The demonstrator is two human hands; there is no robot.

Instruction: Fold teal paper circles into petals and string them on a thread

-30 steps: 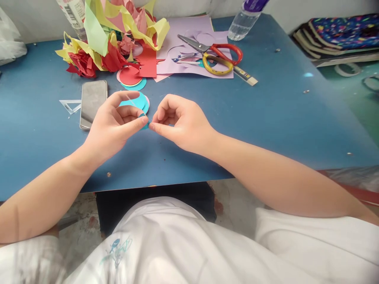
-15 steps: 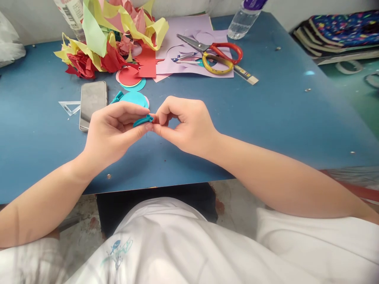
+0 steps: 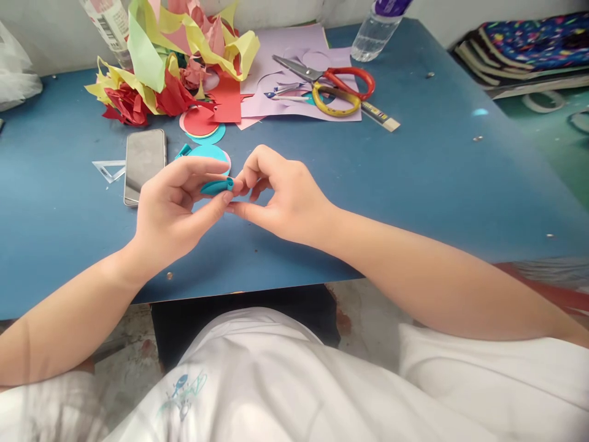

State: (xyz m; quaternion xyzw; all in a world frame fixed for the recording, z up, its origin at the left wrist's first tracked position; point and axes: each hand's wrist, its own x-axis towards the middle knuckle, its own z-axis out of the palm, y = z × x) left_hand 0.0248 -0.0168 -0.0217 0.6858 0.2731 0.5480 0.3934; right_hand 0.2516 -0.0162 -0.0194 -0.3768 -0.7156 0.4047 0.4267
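Pinched between the thumb and fingers of my left hand [image 3: 170,199] is a teal piece of paper [image 3: 216,186], curled into a small roll at its right end. My right hand [image 3: 288,199] meets it from the right, thumb and fingers apart, fingertips close against the roll and my left fingertips. Just behind my left hand lie blue paper circles [image 3: 209,153] and another small teal paper roll [image 3: 183,151]. A stack of red and other paper circles [image 3: 201,121] sits farther back.
Left of the hands lie a phone [image 3: 145,166] and a clear set square [image 3: 108,170]. Crumpled paper flowers [image 3: 133,101], purple paper sheets [image 3: 285,46], scissors [image 3: 338,92], a utility knife [image 3: 381,116] and a water bottle [image 3: 375,37] are at the back of the blue table [image 3: 437,172].
My right thumb and fingers have spread apart from their pinch at the paper. The curled paper has turned slightly and shows more of its side in my left hand.
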